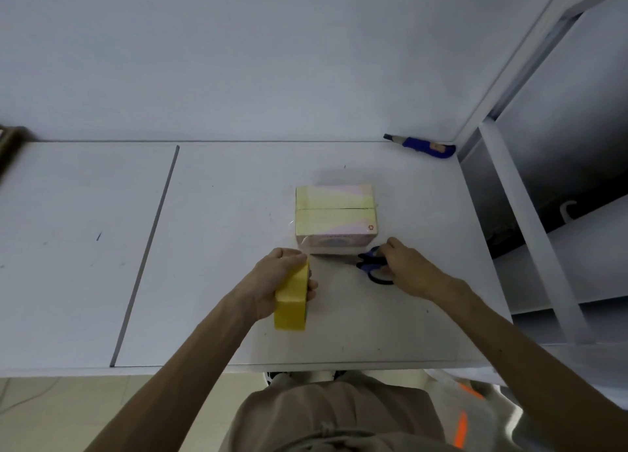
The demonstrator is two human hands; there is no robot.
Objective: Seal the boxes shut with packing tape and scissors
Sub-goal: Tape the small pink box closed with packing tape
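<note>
One small pale yellow and pink cardboard box [335,215] lies flat on the white table [221,247], right of the middle and nearer the right edge than the left. A dark seam runs across its top where the flaps meet. The left hand [272,281] grips a thick yellow roll of packing tape [292,302] just in front of the box's near-left corner, with the fingers wrapped over the roll's outer face and the thumb on its right side. A thin clear strip seems to run from the roll up to the box's near face, though it is faint. The right hand [407,268] holds blue-and-black-handled scissors [372,264] near the box's near-right corner. Its fingers are curled around the loops and the blades point left along the box's near edge; I cannot tell whether the blades are apart.

The box looks light and thin-walled, so it will likely slide on the smooth table under the tape's pull and dent if squeezed. It is best steadied with a flat press on top or at the short ends. The roll is stiff and takes a firm grip across its width. The film is limp and sticky and needs tension, or it will fold on itself.

A blue utility knife [421,144] lies at the far-right corner.
</note>
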